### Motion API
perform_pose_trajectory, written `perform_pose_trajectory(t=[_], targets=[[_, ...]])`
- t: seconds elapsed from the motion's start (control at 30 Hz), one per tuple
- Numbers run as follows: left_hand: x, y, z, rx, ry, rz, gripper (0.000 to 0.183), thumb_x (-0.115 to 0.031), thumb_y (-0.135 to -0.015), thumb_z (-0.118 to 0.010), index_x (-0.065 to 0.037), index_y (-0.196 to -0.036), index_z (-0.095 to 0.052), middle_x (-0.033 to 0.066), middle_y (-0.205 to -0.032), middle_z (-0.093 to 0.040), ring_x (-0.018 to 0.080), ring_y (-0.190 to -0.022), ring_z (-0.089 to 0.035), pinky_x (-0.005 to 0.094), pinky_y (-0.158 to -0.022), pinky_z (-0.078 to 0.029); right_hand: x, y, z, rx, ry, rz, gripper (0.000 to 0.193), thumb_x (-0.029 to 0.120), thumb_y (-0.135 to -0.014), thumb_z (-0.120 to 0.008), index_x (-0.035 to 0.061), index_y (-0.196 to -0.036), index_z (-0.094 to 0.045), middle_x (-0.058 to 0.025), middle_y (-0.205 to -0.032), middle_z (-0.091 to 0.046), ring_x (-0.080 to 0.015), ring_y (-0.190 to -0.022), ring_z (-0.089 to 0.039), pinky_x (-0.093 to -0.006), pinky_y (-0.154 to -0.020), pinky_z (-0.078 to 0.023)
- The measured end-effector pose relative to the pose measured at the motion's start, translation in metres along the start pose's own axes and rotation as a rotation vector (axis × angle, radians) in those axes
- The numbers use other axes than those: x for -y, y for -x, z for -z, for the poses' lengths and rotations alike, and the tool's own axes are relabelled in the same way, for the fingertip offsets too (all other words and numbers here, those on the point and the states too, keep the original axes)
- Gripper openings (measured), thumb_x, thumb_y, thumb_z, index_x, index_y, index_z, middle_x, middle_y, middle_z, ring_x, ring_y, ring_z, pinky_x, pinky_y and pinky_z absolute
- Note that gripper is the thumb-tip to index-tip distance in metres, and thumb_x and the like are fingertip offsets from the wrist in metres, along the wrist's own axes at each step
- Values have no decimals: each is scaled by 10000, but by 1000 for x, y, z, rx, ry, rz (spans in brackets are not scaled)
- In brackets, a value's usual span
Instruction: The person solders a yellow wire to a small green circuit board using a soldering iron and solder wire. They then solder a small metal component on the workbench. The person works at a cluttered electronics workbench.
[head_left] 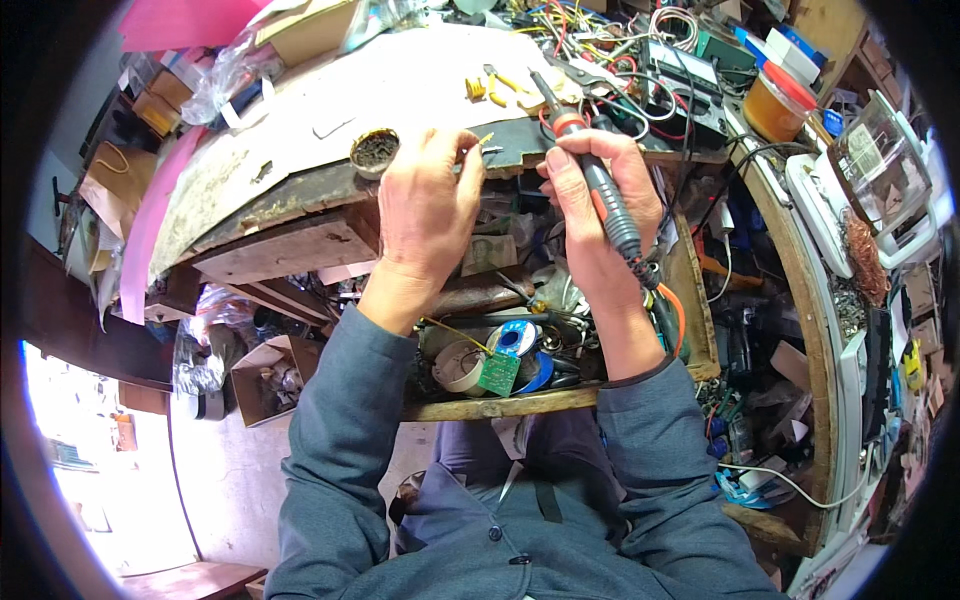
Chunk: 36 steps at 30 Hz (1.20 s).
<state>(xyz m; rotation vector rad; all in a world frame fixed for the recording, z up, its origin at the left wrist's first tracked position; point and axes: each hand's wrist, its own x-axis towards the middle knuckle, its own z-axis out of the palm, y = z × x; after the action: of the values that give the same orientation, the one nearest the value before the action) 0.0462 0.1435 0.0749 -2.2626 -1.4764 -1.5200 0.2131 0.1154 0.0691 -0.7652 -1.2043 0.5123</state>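
Observation:
My right hand is closed round the handle of a soldering iron, black and orange, whose tip points up and away over the bench. From its lower end an orange cable hangs past my wrist. My left hand pinches by the bench's front edge. A small yellowish and silvery bit shows just beyond its fingertips; I cannot make out what it is. Touching or close beside the left hand is a small round tin with dark brown stuff inside. Yellow-handled pliers lie farther back.
Below my hands an open drawer holds a blue-and-white solder spool, a green circuit board and loose tools. Tangled wires crowd the back. A red-lidded jar stands at right. A cardboard box is lower left.

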Motion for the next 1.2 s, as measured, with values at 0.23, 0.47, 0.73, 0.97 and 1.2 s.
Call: perform_pose_trajectory(t=[0.23, 0.47, 0.73, 0.97, 1.2], targets=[[-7, 7, -2, -80, -184, -114, 130, -95, -993, -697, -6, -1087, -693, 191, -993, -695, 377, -938, -684, 460, -827, -556, 1, 0, -2, -5, -13, 8, 133, 14, -980, -781, 37, -1090, -709, -71, -1093, -790, -34, -820, -654, -232, -763, -559], [-14, 11, -5, -39, -262, -120, 124, -136, -1007, -700, -31, -1066, -672, 175, -933, -707, 371, -886, -696, 465, -782, -559, 0, 0, -1, -8, 1, 21, 134, 8, -979, -779, 36, -1089, -709, -67, -1085, -790, -42, -829, -663, -235, -759, -562], [-5, 12, -7, -52, -288, -187, 108, -133, -1003, -704, -43, -1046, -661, 148, -900, -712, 343, -852, -706, 448, -737, -564, -2, 1, 0, 10, -4, 28, 132, 7, -983, -773, 39, -1094, -710, -61, -1084, -782, -46, -834, -662, -242, -771, -567], [-4, 17, -11, -62, -273, -212, 101, -134, -980, -717, -47, -1009, -674, 137, -893, -712, 325, -844, -709, 428, -718, -577, 14, 4, 3, 34, -32, -77, 153, 71, -1005, -759, 46, -1142, -697, -60, -1056, -788, -66, -845, -709, -253, -754, -593], [-1, 11, -13, -78, -327, -144, 114, -161, -988, -701, -66, -956, -646, 147, -814, -695, 322, -775, -709, 440, -666, -576, 8, 2, 18, -18, -210, -48, 219, 99, -1051, -716, 14, -1218, -601, -123, -1057, -769, -130, -808, -739, -287, -716, -623]])
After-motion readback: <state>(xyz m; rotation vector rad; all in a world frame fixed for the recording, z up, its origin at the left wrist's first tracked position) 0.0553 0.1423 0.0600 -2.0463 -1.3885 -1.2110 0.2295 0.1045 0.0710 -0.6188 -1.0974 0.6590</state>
